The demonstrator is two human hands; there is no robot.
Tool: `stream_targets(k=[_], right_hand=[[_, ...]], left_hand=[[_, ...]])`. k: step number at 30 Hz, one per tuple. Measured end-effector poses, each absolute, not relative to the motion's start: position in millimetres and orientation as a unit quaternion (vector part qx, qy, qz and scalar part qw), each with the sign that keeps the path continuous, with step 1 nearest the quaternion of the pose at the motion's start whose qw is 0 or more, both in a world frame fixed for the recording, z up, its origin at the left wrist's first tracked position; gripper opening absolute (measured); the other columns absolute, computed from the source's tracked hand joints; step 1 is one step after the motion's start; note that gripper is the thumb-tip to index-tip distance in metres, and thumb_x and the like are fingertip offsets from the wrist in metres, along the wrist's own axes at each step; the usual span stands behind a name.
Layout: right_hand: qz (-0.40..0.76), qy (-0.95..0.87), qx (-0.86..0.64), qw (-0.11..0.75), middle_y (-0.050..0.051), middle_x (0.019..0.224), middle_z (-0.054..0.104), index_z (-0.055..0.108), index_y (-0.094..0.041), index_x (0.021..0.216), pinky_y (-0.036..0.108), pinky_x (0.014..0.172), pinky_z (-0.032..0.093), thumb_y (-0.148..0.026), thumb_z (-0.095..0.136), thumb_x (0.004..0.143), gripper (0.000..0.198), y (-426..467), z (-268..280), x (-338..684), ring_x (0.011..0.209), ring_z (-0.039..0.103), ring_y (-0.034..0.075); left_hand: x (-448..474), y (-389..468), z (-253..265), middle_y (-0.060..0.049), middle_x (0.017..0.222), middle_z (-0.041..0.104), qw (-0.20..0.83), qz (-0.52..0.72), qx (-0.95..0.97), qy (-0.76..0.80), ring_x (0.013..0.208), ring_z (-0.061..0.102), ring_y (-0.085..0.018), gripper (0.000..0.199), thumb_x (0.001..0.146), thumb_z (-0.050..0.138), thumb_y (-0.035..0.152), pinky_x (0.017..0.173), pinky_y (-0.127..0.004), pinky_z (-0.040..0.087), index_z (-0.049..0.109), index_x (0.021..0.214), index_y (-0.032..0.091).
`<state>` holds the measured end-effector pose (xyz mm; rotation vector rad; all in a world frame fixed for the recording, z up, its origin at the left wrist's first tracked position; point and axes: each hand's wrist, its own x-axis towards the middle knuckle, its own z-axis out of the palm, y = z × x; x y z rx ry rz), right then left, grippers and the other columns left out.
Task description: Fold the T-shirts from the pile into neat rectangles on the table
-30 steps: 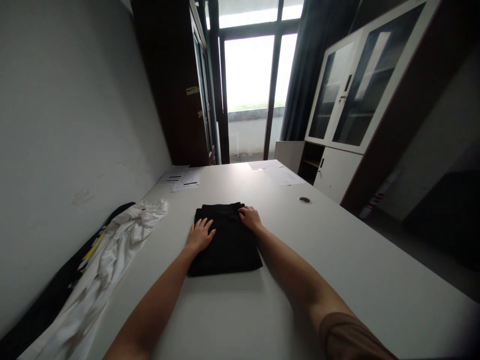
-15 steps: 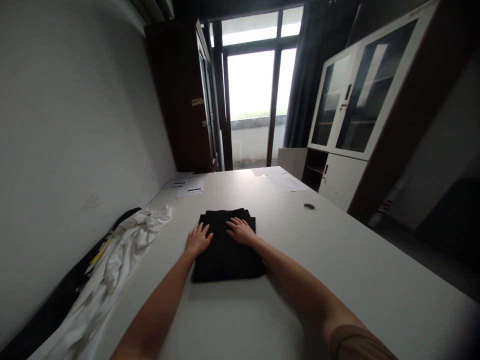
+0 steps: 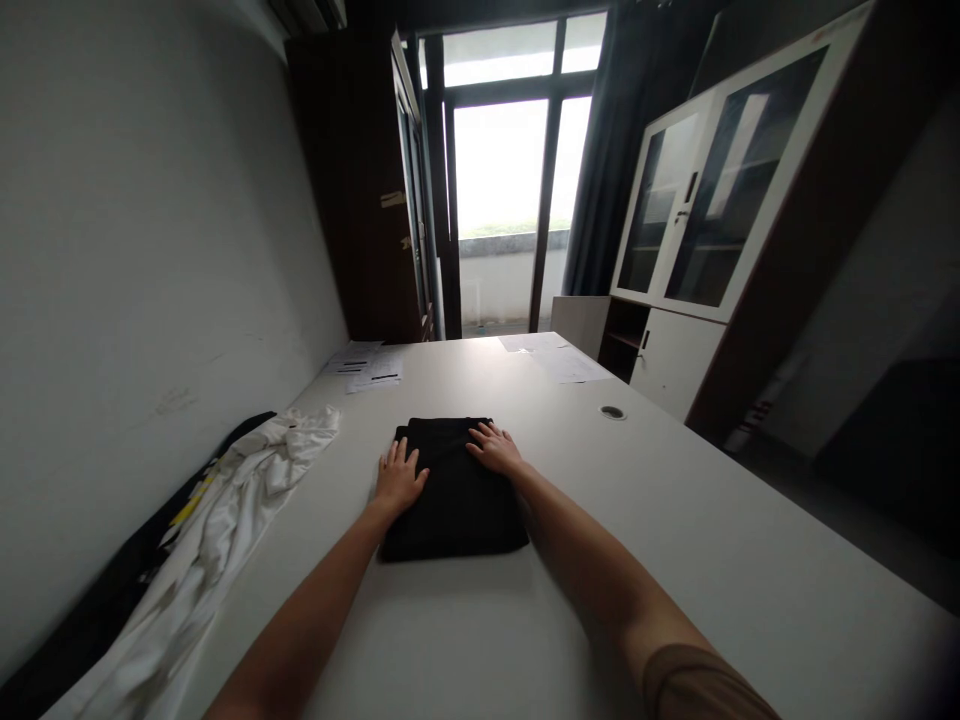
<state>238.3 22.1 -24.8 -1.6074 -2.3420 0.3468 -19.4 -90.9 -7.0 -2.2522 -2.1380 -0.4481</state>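
A black garment [image 3: 454, 510], folded into a flat, roughly square bundle, lies on the white table [image 3: 435, 640]; its exact kind does not show. My left hand [image 3: 400, 480] rests on its left edge with the fingers spread. On the upper right part of the cloth lies my right hand [image 3: 496, 448], palm down and fingers apart. Neither hand grips the fabric. At the far edge of the bundle the folded layers end slightly unevenly.
Along the wall on the left lie a crumpled white cloth [image 3: 255, 500] and a dark one [image 3: 97, 600]. Printed papers [image 3: 375, 370] and more sheets [image 3: 562, 360] lie at the far end. A cable hole [image 3: 613, 412] sits near the right edge, with a glass-door cabinet [image 3: 705, 210] beyond.
My right hand has slid a little to the right and away from me across the black garment. My left hand stays almost in the same spot.
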Motion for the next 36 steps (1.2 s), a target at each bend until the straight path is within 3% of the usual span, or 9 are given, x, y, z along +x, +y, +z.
stream_targets(k=[7,16,22,28,36], right_hand=[[0.131,-0.814,-0.541,0.168,0.003,0.164,0.036,0.050,-0.032,0.151,0.048,0.124,0.019,-0.048,0.049,0.101,0.052,37,-31,260,0.154,0.025,0.027],[0.119,-0.816,-0.530,0.199,0.002,0.159,0.044,0.056,-0.031,0.146,0.042,0.124,0.025,-0.037,0.049,0.101,0.046,41,-40,263,0.150,0.035,0.023],[0.147,-0.821,-0.498,0.236,0.003,0.153,0.052,0.065,-0.029,0.137,0.040,0.122,0.031,-0.036,0.055,0.096,0.043,40,-32,271,0.144,0.044,0.023],[0.165,-0.842,-0.454,0.240,0.004,0.151,0.053,0.067,-0.027,0.134,0.043,0.121,0.033,-0.043,0.061,0.091,0.046,33,-21,277,0.143,0.045,0.026],[0.098,-0.822,-0.511,0.232,0.006,0.149,0.056,0.065,-0.026,0.136,0.042,0.120,0.033,-0.040,0.050,0.097,0.044,17,-21,259,0.140,0.048,0.024]], left_hand=[[29,-121,-6,-0.010,0.163,0.036,-0.037,-0.126,-0.821,-0.556,0.152,0.028,-0.031,0.057,0.104,0.034,0.048,0.125,-0.052,0.020,0.047,0.153,0.021],[37,-133,3,-0.007,0.171,0.014,-0.084,-0.077,-0.874,-0.473,0.158,0.007,-0.029,0.073,0.100,0.036,0.065,0.126,-0.055,0.011,0.030,0.162,0.026],[48,-148,9,-0.008,0.170,0.016,-0.079,-0.054,-0.910,-0.403,0.158,0.008,-0.027,0.073,0.103,0.031,0.063,0.126,-0.056,0.005,0.020,0.164,0.025],[52,-160,19,-0.007,0.170,0.019,-0.069,-0.043,-0.925,-0.370,0.157,0.014,-0.033,0.066,0.103,0.035,0.059,0.123,-0.063,0.007,0.026,0.162,0.031],[37,-189,25,-0.005,0.167,0.029,-0.086,-0.064,-0.955,-0.278,0.154,0.023,-0.031,0.066,0.101,0.044,0.059,0.125,-0.060,0.009,0.028,0.161,0.034]])
